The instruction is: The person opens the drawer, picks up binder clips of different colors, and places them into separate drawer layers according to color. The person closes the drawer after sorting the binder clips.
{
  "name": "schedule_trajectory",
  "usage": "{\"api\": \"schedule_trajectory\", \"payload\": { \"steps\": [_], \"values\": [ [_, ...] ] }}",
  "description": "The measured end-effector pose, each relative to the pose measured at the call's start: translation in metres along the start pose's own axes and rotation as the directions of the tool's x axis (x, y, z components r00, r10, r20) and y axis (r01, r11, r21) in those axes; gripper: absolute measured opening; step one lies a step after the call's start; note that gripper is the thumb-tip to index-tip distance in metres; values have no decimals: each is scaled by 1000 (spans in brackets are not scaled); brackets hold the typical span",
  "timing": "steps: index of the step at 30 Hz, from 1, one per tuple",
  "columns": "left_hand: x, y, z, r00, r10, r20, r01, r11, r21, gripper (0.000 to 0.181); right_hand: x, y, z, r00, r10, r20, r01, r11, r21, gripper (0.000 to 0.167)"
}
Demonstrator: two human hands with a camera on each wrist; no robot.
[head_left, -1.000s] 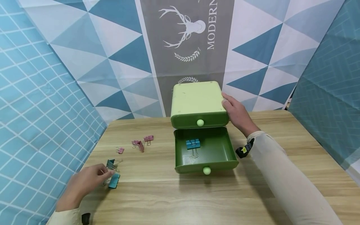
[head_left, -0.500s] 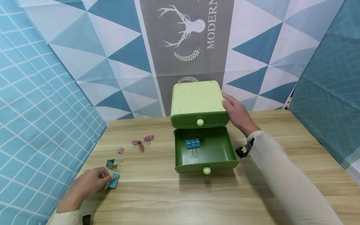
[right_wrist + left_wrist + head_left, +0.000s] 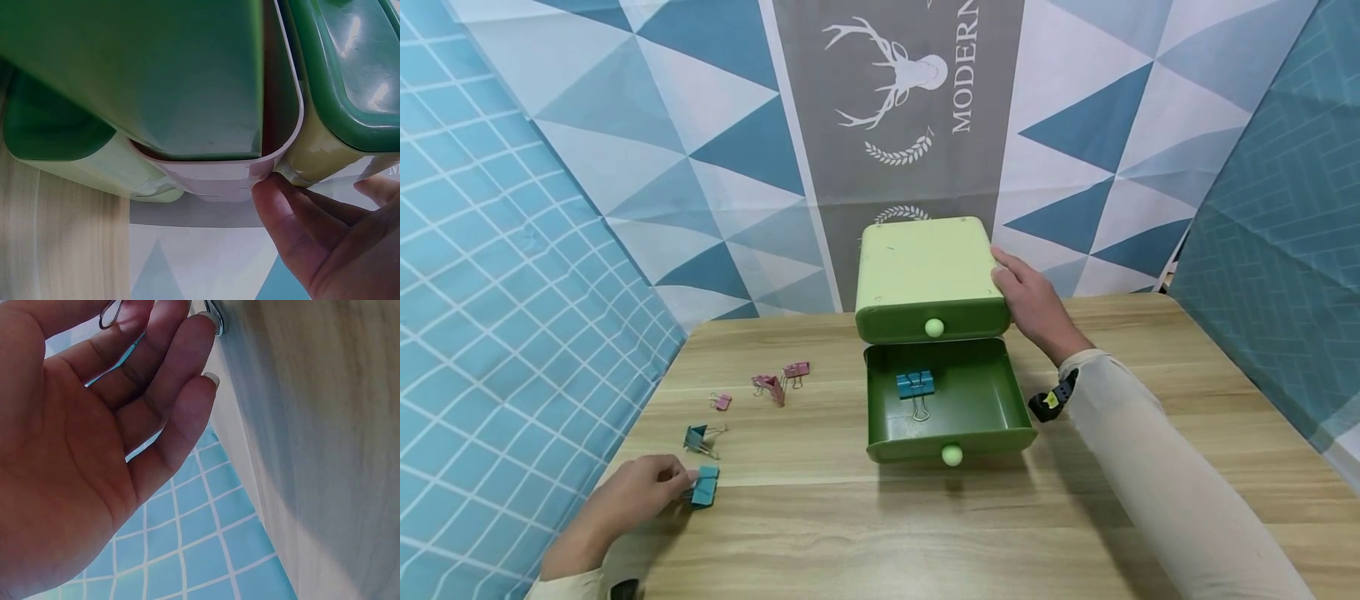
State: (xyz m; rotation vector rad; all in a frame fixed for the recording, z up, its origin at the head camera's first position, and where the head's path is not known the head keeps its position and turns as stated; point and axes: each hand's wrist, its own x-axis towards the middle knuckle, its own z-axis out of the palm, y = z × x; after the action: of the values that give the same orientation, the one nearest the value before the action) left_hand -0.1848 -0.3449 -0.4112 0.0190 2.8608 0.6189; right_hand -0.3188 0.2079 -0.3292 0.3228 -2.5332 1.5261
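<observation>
My left hand (image 3: pixel 636 492) is at the left of the table, its fingertips pinching a teal binder clip (image 3: pixel 705 487) by the wire handle side. In the left wrist view, wire loops (image 3: pixel 111 314) show by the fingertips of the left hand (image 3: pixel 81 437). Another teal binder clip (image 3: pixel 697 438) lies just beyond. My right hand (image 3: pixel 1037 304) rests with extended fingers against the right side of a green drawer box (image 3: pixel 928 258); in the right wrist view the fingertips (image 3: pixel 269 194) touch its side between tiers. A lower drawer (image 3: pixel 985 408) is pulled out, with a blue binder clip (image 3: pixel 914 384) inside.
Several pink binder clips (image 3: pixel 772 388) lie farther back on the wooden table (image 3: pixel 820 533), left of the drawer box. A patterned cloth (image 3: pixel 730 167) hangs behind the table, and a blue grid-patterned cloth (image 3: pixel 497 292) borders its left side.
My left hand has drawn back slightly toward the near left and now pinches the nearer teal clip, which has shifted a little. The right hand and drawer box have stayed put.
</observation>
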Motion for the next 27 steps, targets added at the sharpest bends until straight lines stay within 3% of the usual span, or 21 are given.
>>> {"api": "schedule_trajectory", "payload": {
  "steps": [15, 27],
  "values": [
    [-2, 5, -1, 999, 54, -10, -54, 995, -82, 39, -2, 1, 0, 1000, -11, 0, 11, 1000, 1, 60],
    [-1, 20, -4, 993, 78, -89, -88, 989, -122, 36, -1, 1, 0, 1000, -11, 1, 11, 1000, 7, 60]
  ]
}}
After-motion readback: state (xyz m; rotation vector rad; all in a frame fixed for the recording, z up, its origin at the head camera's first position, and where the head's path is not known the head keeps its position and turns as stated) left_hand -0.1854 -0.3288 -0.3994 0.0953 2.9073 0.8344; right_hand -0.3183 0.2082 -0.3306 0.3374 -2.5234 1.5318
